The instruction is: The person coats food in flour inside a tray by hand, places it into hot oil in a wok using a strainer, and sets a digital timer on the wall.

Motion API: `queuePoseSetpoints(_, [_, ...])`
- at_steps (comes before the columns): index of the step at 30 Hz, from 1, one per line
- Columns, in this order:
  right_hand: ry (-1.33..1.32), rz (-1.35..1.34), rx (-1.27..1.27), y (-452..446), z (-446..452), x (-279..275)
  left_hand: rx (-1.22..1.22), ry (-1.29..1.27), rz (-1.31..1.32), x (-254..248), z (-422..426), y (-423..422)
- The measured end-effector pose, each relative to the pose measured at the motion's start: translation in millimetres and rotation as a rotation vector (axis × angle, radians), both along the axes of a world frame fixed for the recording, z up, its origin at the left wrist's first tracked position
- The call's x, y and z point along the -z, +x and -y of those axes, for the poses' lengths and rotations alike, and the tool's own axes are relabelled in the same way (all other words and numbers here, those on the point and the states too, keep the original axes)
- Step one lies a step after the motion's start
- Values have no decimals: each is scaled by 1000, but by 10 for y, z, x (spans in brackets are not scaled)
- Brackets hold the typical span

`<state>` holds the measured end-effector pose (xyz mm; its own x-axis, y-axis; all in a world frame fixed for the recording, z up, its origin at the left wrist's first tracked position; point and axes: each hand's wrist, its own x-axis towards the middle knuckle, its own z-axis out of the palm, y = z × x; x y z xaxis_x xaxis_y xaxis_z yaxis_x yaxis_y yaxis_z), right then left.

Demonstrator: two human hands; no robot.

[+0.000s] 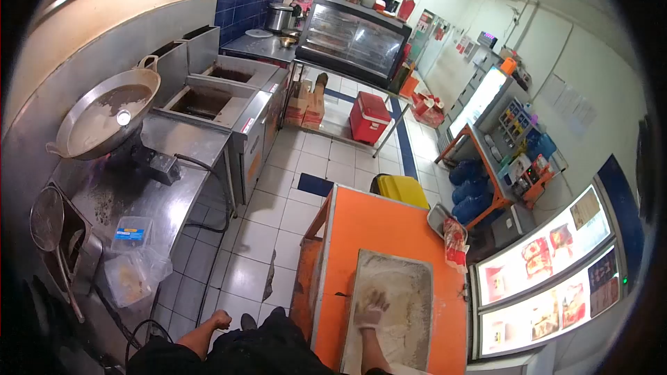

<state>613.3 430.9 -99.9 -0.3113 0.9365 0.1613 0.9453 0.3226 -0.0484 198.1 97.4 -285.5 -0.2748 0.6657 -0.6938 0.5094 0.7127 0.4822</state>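
Note:
My right hand, whitish at the wrist as if gloved or dusted, reaches into a long metal tray of pale flour-like powder. Its fingers look stretched out over the powder, and their tips blend into a brownish patch there. The tray rests on an orange-topped table. Curled and apart from everything, my left hand hangs over the tiled floor beside my leg, with nothing visible in it.
On the left, a steel counter bears a large wok of liquid, a strainer and plastic containers. Fryers stand beyond it. Ahead are a yellow-lidded bin and a red cooler. Lit menu panels are at right.

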Motion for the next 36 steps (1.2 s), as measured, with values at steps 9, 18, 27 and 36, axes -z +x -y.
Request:
queuePoseSetpoints(9, [-93, 89, -412, -58, -47, -159, -249, -37, 105, -27, 63, -78])
queuePoseSetpoints(18, [137, -121, -279, 26, 243, 275, -140, -126, -44, 5, 65, -27])
queuePoseSetpoints(27, [50, -249, 38, -42, 60, 337, -416, 51, 286, -91, -170, -69])
queuePoseSetpoints(36, [165, -349, 183, 421, 380, -40, -434, -115, 353, -440, -85, 65])
